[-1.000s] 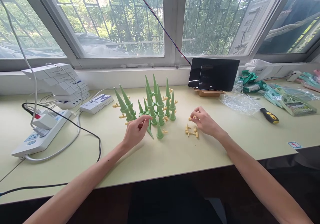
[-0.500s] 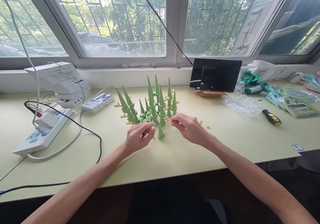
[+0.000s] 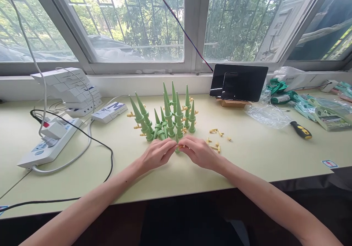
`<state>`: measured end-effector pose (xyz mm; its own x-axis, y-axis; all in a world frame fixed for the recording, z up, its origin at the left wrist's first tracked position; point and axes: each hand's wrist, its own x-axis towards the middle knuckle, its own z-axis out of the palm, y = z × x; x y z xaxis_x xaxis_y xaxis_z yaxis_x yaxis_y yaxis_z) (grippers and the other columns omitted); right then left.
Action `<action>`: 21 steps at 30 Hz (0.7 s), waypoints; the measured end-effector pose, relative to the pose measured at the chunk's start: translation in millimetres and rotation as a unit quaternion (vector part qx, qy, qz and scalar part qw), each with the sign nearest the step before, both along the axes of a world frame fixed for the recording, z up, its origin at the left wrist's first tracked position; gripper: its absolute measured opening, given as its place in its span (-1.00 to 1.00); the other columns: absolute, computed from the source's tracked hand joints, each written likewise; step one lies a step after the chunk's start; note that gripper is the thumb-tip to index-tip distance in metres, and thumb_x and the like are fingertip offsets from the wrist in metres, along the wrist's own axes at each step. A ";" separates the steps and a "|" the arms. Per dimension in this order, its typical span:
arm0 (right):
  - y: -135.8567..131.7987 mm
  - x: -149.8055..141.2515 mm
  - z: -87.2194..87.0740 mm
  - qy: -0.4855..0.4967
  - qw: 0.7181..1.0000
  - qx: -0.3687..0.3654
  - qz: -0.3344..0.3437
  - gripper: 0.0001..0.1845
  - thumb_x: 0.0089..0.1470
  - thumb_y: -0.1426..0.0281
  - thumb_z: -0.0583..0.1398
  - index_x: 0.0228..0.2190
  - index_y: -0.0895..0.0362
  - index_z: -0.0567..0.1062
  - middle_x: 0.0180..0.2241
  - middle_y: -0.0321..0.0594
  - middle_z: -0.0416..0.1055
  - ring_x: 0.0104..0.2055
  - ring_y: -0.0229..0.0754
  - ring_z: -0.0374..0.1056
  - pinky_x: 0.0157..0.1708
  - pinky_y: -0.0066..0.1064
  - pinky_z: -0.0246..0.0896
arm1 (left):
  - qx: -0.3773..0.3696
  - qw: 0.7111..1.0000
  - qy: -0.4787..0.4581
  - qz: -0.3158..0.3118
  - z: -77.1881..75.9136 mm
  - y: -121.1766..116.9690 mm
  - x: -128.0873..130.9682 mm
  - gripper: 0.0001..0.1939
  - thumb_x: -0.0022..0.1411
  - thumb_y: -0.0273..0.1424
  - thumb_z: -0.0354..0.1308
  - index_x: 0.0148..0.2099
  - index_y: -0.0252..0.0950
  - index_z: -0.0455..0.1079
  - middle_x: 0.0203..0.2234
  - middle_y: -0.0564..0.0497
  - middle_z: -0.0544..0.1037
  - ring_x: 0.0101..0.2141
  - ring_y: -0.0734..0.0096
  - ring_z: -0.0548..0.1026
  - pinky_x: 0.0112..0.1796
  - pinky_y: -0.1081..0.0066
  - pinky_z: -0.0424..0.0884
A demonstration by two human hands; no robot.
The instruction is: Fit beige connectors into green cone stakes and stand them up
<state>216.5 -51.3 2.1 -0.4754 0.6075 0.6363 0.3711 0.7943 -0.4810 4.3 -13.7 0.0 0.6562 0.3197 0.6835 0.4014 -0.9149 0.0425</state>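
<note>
My left hand [image 3: 156, 153] is closed, its fingertips at a small green watering spike [image 3: 176, 138] that stands upright on the table. From the other side my right hand [image 3: 202, 151] pinches a yellow valve [image 3: 180, 146] against the same spike; the fingers hide most of the contact. Right behind the hands stand several taller stacks of green spikes [image 3: 179, 110], with yellow valves sticking out sideways. Two leaning stacks [image 3: 139, 116] are at the left of this group. Loose yellow valves [image 3: 218, 147] lie to the right of my right hand.
A white power strip [image 3: 49, 143] and a white box [image 3: 109, 112] are on the left, with stacked boxes [image 3: 73, 92] behind. At the back right a tablet [image 3: 247, 83] leans on a cardboard piece. Farther right are a screwdriver [image 3: 301, 130] and plastic wrap [image 3: 266, 116].
My right hand has left the loose yellow valves and moved left to the front green spike, carrying a valve. My left hand has shifted slightly right to that spike.
</note>
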 end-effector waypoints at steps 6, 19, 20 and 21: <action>-1.0 -2.3 1.4 0.020 1.000 0.001 -0.002 -0.85 0.32 0.37 0.03 -0.20 0.09 0.39 -0.28 -0.15 0.40 -0.31 -0.19 0.33 -0.29 -0.36 0.30 | 0.031 0.999 0.021 0.009 -1.2 -1.3 0.6 -0.82 0.41 -0.46 -0.09 -0.24 -0.26 0.31 -0.58 0.10 0.47 -0.66 0.58 0.29 -0.57 0.48 0.13; 0.6 0.1 -3.1 0.009 1.000 0.008 0.001 -0.88 0.29 0.45 0.07 -0.18 0.10 0.39 -0.23 -0.12 0.39 -0.27 -0.18 0.34 -0.26 -0.33 0.33 | 0.028 0.999 -0.004 -0.020 0.8 1.4 3.1 -0.86 0.39 -0.49 -0.03 -0.28 -0.26 0.23 -0.63 0.17 0.34 -0.68 0.60 0.19 -0.60 0.50 0.08; 0.9 0.8 -3.1 0.009 1.000 0.007 0.000 -0.89 0.29 0.45 0.07 -0.19 0.10 0.40 -0.23 -0.13 0.39 -0.27 -0.18 0.34 -0.26 -0.34 0.33 | 0.022 1.000 -0.006 -0.022 0.3 2.4 2.5 -0.88 0.38 -0.50 -0.02 -0.27 -0.26 0.24 -0.61 0.16 0.35 -0.67 0.60 0.20 -0.60 0.50 0.09; 1.1 1.6 -2.9 0.009 1.000 0.007 -0.002 -0.89 0.28 0.45 0.07 -0.19 0.10 0.40 -0.23 -0.13 0.39 -0.28 -0.19 0.33 -0.27 -0.34 0.33 | 0.013 1.000 -0.011 -0.025 -0.1 3.5 1.8 -0.89 0.36 -0.52 -0.01 -0.25 -0.26 0.25 -0.60 0.15 0.36 -0.66 0.60 0.21 -0.59 0.51 0.10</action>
<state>218.1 -50.2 -0.8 -0.4623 0.6002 0.6527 0.3653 0.7996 -0.4766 6.1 -10.2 -0.1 0.6557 0.2687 0.7056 0.3552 -0.9344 0.0258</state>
